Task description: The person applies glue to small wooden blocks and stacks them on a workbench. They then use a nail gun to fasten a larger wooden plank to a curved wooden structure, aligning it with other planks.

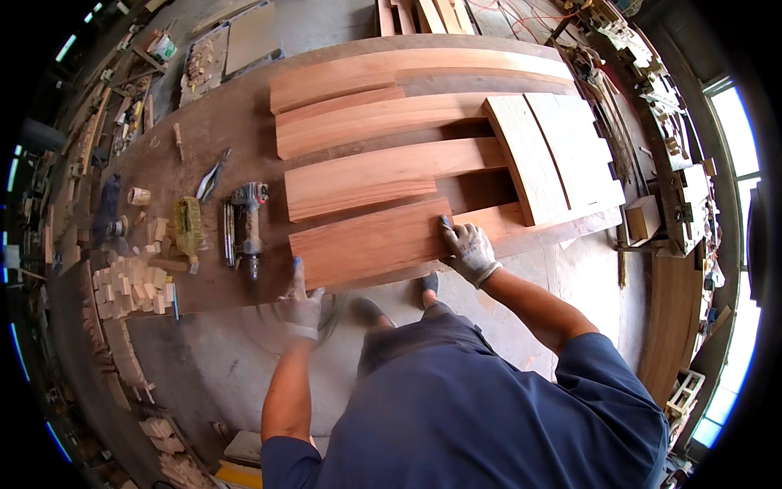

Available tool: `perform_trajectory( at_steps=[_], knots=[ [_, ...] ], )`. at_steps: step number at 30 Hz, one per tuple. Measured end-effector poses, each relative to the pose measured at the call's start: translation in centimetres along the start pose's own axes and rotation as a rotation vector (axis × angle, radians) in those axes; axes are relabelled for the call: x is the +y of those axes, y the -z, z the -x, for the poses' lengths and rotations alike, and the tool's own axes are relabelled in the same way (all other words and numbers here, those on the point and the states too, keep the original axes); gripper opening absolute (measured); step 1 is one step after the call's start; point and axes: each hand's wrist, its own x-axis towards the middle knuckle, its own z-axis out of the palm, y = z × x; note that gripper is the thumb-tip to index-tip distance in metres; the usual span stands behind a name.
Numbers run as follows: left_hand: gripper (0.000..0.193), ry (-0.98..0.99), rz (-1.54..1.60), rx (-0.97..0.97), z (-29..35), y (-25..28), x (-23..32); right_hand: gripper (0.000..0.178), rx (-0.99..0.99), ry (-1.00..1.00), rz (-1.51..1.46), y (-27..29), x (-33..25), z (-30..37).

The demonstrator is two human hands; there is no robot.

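Observation:
A reddish wooden board (pixel 371 244) lies along the near edge of the workbench, between my two gloved hands. My left hand (pixel 301 306), slightly blurred, holds its left front corner, one finger up against the end and the thumb along the front edge. At the board's right end, my right hand (pixel 471 251) grips the edge with a dark fingertip on top; some fingers are hidden. Just right of it, a paler strip (pixel 493 220) runs beneath two wide light panels (pixel 525 159). Farther back lie more long boards (pixel 358 175), roughly parallel.
Left of the boards on the workbench (pixel 232 98) lie a power drill (pixel 251 216), pliers (pixel 213 175), a yellow-green bundle (pixel 188 228) and a heap of small wood blocks (pixel 130 287). A cluttered shelf (pixel 680 179) runs along the right. Stacked timber (pixel 423 16) stands beyond the bench.

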Motion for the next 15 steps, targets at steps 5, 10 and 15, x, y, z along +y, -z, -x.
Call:
perform_trajectory(
  at_steps=[5, 10, 15],
  knots=[
    [0.098, 0.000, 0.058, -0.039, -0.2, 1.3, 0.5, 0.100, -0.024, 0.019, -0.046, 1.6, -0.3, 0.0],
    [0.095, 0.062, -0.023, -0.089, -0.4, 1.5, 1.2, 0.084, 0.093, 0.136, -0.033, -0.7, 2.1, 0.9],
    [0.093, -0.116, -0.005, 0.037, -0.1, 0.6, -0.2, 0.080, 0.104, 0.155, -0.049, -0.7, 2.2, 0.9]
  ],
)
